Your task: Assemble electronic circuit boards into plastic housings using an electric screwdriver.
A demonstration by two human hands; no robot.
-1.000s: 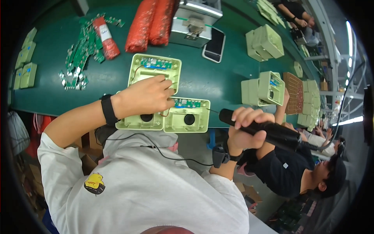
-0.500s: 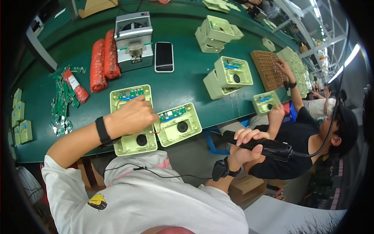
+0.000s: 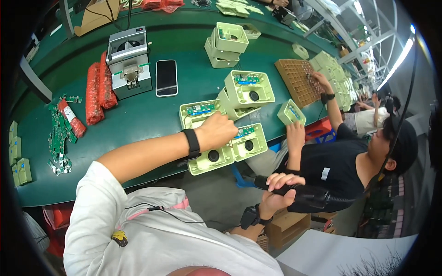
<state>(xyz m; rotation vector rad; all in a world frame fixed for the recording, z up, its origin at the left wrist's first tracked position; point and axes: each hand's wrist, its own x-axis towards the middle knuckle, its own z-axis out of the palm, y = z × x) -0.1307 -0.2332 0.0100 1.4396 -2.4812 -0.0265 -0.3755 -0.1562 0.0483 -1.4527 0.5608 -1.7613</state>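
findings at the workstation: three pale green housings sit grouped at the front edge of the green table (image 3: 133, 142), directly before the person. these are the rear housing (image 3: 195, 120), the front-left housing (image 3: 198, 167) and the right-hand housing (image 3: 258, 143). the right-hand housing carries a green circuit board (image 3: 245, 132) and a round black part (image 3: 249, 145).

the left hand (image 3: 217, 131) is over the point where the three meet, fingers bent inward and hiding what lies beneath; whether it pinches anything cannot be told. the right hand (image 3: 278, 188) is wrapped round a black handheld tool (image 3: 313, 197), apart from the housings and beyond the table edge. the tool's working tip cannot be made out.

risks, as judged: the two front housings lie close enough to the edge that a push from the left wrist or the tool could tip one off. a tool tip brought in at a slant could scrape the board. the tool's cable (image 3: 343, 199) runs toward the co-worker (image 3: 331, 168), so a snag there could jerk the tool. the stacked housing (image 3: 266, 89), resting on others just behind the left hand, could topple if the knuckles knock it.
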